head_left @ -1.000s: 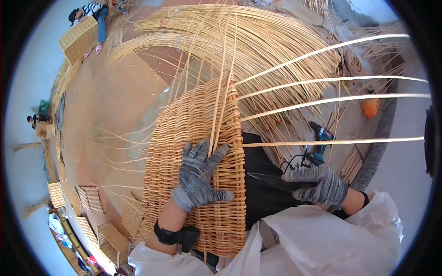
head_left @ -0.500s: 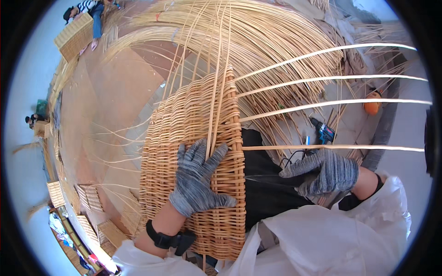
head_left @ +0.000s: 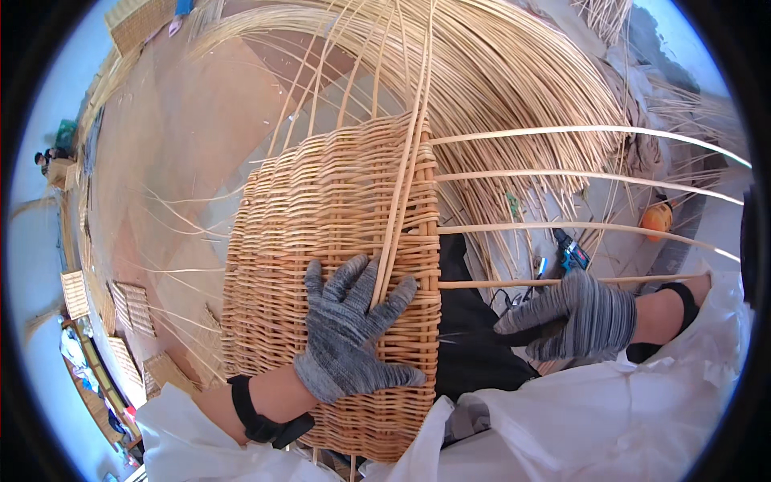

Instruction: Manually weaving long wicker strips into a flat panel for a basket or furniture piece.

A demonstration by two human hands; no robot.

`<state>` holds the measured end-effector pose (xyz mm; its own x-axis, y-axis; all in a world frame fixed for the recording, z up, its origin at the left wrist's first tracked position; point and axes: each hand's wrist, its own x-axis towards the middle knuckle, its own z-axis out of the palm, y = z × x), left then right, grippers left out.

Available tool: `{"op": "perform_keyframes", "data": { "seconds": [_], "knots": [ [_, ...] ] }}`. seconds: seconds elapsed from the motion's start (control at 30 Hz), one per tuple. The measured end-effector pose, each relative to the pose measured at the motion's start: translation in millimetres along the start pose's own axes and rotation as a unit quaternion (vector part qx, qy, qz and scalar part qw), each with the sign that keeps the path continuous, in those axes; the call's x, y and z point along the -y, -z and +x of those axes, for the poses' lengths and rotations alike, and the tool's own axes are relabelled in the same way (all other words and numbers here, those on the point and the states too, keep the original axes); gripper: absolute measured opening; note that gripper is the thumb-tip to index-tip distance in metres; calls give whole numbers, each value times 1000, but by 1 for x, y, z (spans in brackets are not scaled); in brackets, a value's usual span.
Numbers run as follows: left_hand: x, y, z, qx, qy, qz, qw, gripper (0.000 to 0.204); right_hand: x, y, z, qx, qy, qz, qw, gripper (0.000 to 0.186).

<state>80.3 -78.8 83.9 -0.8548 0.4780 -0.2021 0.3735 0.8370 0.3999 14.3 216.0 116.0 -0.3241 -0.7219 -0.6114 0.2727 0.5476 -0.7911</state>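
A woven wicker panel (head_left: 337,201) lies tilted across my lap, with long loose canes sticking out from its far and side edges. My left hand (head_left: 349,329), in a grey striped knit glove, rests spread on the weave. A pair of long canes (head_left: 403,201) runs over the panel, their near ends between its thumb and forefinger. To the right of the panel, above dark cloth (head_left: 474,353), my gloved right hand (head_left: 574,317) is closed around a thin spike-like tool with a dark handle (head_left: 536,333), mostly hidden by the fingers.
A big bundle of long canes (head_left: 522,96) covers the floor ahead. A cordless drill (head_left: 570,251) and an orange round object (head_left: 656,218) lie to the right. Several woven panels (head_left: 132,308) stand at the left, near a shelf (head_left: 100,377). Another person (head_left: 55,154) sits far left.
The whole view has shifted, and the person at the upper left has mostly left it. My left hand stays spread on the weave. The right hand stays closed beside the panel.
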Motion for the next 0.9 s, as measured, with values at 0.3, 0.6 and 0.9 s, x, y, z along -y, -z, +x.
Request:
{"op": "perform_keyframes", "data": {
  "seconds": [0.3,0.6,0.9],
  "knots": [
    [8,-2,0,6,20,-42,999,100,-2,-9,10,-28,-86,202,975,35],
    [18,-5,2,9,39,-62,997,99,-3,-3,32,-33,-115,211,970,21],
    [11,-2,-2,-19,33,-75,996,97,2,-18,45,-4,-231,394,890,18]
  ]
}}
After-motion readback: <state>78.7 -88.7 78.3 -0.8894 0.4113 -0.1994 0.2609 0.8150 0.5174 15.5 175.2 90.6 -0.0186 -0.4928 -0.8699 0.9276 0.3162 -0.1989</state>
